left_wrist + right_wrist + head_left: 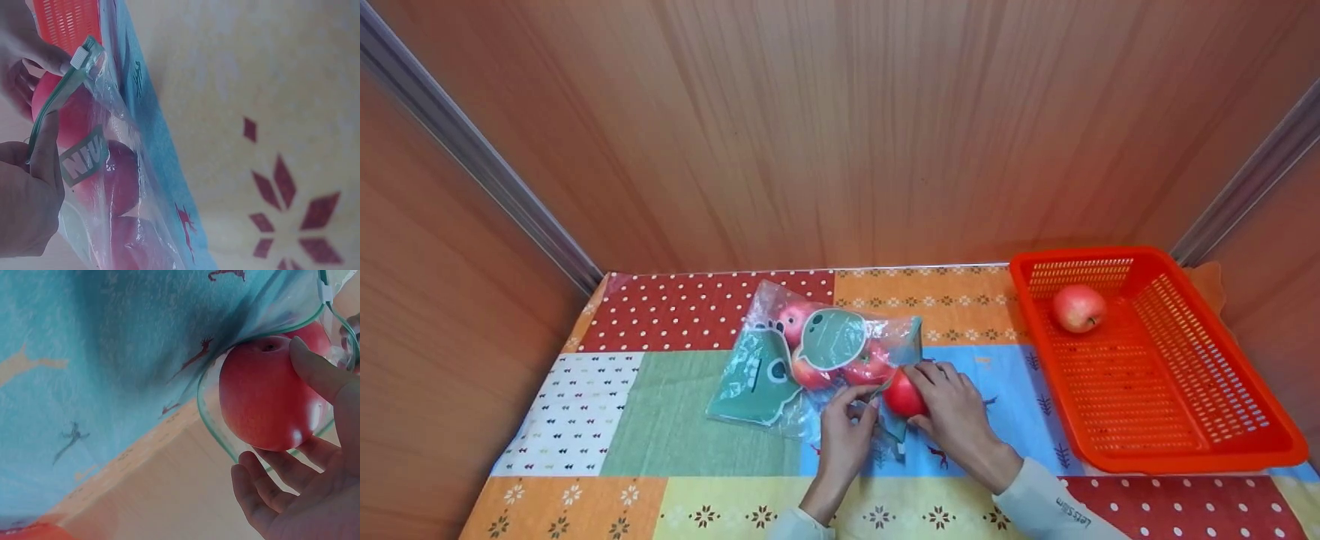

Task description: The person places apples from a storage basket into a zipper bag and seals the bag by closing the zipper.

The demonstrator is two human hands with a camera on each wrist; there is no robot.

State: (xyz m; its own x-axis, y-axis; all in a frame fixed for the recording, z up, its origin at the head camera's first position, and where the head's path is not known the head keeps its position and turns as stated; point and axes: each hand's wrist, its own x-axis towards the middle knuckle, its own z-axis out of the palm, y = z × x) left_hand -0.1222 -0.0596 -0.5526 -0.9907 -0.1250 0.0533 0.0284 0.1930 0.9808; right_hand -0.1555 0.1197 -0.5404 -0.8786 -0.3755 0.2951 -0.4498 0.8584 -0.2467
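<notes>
A clear zip bag (750, 382) with green cartoon prints lies on the patterned cloth, several red apples (793, 321) inside it. My left hand (846, 435) pinches the green-edged rim of the bag's mouth between thumb and fingers. At that mouth, my right hand (956, 412) holds a red apple (267, 394), its thumb on one side and fingers on the other. The rim loops around this apple in the right wrist view. A white zip slider (79, 57) sits near one end of the green rim.
To the right stands an orange-red plastic basket (1125, 390) with slotted walls, one apple (1078, 308) in its far left corner. Wood-grain panels (810, 135) enclose the back and both sides. A multicoloured patchwork cloth (682, 420) covers the table.
</notes>
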